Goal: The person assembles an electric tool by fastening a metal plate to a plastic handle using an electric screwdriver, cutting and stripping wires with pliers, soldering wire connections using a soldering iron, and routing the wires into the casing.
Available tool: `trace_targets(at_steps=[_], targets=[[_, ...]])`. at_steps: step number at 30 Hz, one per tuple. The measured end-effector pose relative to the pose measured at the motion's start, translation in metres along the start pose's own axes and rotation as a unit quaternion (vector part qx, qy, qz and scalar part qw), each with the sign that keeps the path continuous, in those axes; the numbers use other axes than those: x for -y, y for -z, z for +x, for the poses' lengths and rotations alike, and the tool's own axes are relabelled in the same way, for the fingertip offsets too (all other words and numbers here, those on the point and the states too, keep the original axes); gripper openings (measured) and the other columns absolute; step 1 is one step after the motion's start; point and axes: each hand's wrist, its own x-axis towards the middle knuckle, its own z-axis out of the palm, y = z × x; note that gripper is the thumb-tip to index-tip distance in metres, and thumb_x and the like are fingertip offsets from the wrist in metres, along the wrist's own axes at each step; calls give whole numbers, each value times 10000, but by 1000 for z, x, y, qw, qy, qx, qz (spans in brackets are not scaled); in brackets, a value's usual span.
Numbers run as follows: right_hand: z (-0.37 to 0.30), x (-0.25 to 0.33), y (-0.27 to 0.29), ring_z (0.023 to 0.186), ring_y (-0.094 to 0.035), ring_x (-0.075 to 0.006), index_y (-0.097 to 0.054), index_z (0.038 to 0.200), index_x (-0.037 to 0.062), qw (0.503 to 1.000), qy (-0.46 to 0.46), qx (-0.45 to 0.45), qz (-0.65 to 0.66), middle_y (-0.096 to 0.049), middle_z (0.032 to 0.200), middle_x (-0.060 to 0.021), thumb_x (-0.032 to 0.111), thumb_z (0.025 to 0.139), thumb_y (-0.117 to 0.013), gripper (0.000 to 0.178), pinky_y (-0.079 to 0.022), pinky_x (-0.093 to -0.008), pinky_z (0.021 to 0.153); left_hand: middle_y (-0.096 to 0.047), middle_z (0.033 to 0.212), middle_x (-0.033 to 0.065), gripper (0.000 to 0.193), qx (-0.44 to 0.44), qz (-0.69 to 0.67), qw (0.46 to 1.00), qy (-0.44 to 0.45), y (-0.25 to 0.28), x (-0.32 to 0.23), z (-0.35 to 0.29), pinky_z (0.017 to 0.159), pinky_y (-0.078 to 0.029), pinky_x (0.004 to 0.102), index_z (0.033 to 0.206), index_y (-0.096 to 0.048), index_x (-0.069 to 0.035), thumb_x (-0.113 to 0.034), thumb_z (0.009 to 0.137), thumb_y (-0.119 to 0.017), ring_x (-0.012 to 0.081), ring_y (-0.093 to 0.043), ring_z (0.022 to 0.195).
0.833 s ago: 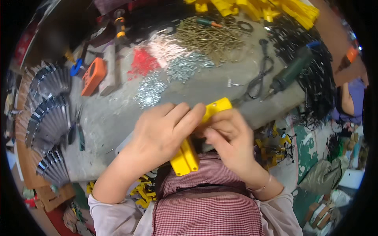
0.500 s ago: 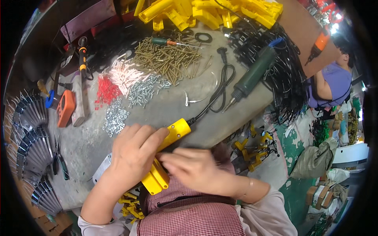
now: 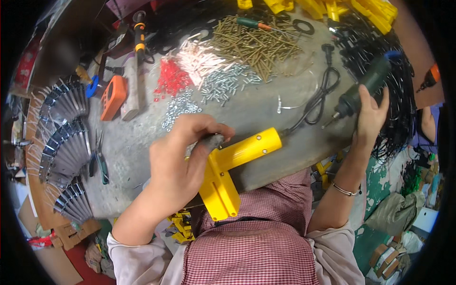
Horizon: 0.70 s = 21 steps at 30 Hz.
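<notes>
Left hand (image 3: 175, 164) closed round head of yellow T-shaped housing (image 3: 247, 151), dark grey piece (image 3: 215, 141) at fingertips. Right hand (image 3: 370, 114): thumb and fingers spread at green power screwdriver (image 3: 355, 99), contact unclear. Housing over near edge of desk (image 3: 294, 154), above lap (image 3: 282, 192). Probably light, stiff plastic, smooth enough to slip; best hold at T-junction, off cord (image 3: 299, 123). Beyond: brass-coloured screws (image 3: 259, 50).
</notes>
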Motion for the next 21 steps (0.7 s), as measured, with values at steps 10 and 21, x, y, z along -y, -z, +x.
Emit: trace_targets(at_steps=[10,21], targets=[[-37,88,-1,866,-449,-146,-340,1333,-58,932,20,195,306,-433,909,-52,271,890,-491,572,-398,-317,862,-615,835,77,252,143,271,914,-266,-9,6,6,540,-482,327,928,-594,-29,-63,682,-638,222,-596,668],[-63,127,-12,679,-403,-122,-362,1277,-74,831,-5,321,453,-402,787,-32,406,852,-561,671,-359,-294,679,-563,876,46,241,142,331,911,-203,-23,1,7,516,-451,316,860,-573,-72,-120,655,-689,203,-555,668]])
